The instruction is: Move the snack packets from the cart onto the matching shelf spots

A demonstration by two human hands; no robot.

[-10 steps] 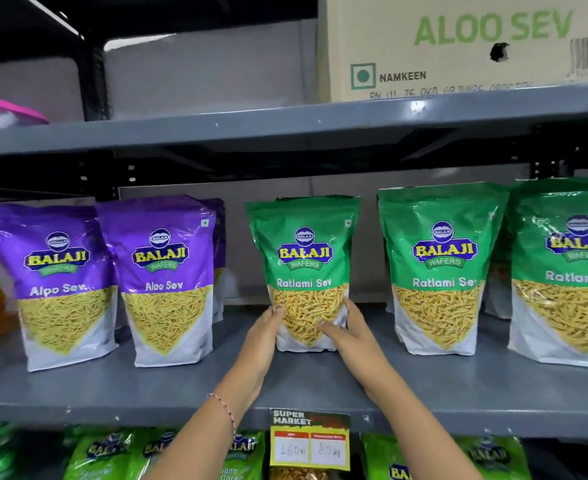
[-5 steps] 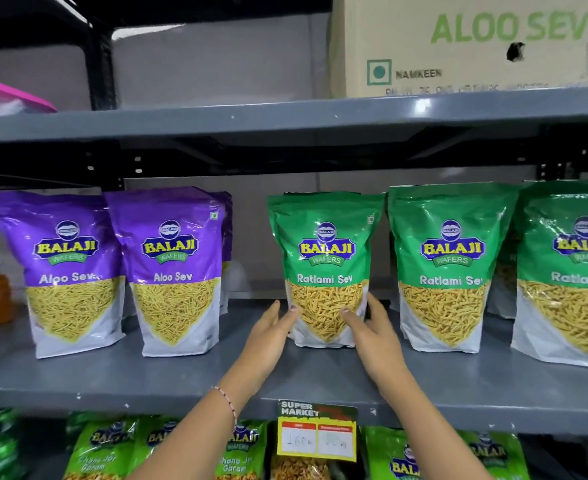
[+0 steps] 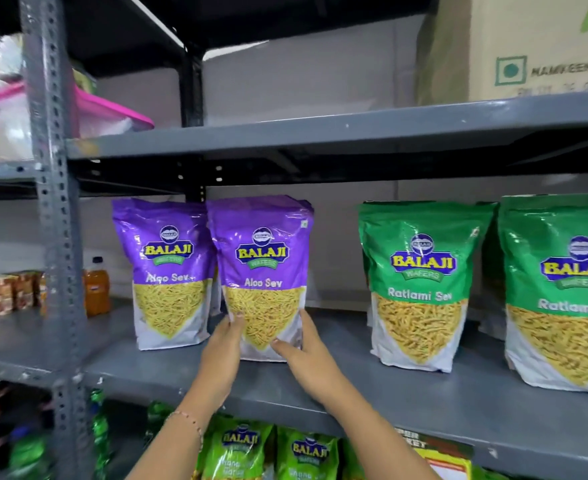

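Two purple Aloo Sev packets stand upright on the grey middle shelf [image 3: 406, 403]. My left hand [image 3: 221, 355] and my right hand [image 3: 306, 358] grip the lower sides of the right purple Aloo Sev packet [image 3: 263, 268], which touches the left purple packet [image 3: 167, 268]. More purple packets stand behind it. To the right, apart from my hands, stand a green Ratlami Sev packet [image 3: 420, 282] and another green packet [image 3: 562, 289] at the frame's edge. The cart is out of view.
A perforated grey upright post [image 3: 55, 237] stands at the left. A cardboard Namkeen box [image 3: 528, 46] sits on the upper shelf. An orange bottle [image 3: 95, 287] and small boxes sit far left. Light-green Balaji packets [image 3: 268, 452] fill the shelf below, with a price tag [image 3: 438, 455].
My hands left the green Ratlami Sev packet and moved left onto the right purple Aloo Sev packet. The view has swung left.
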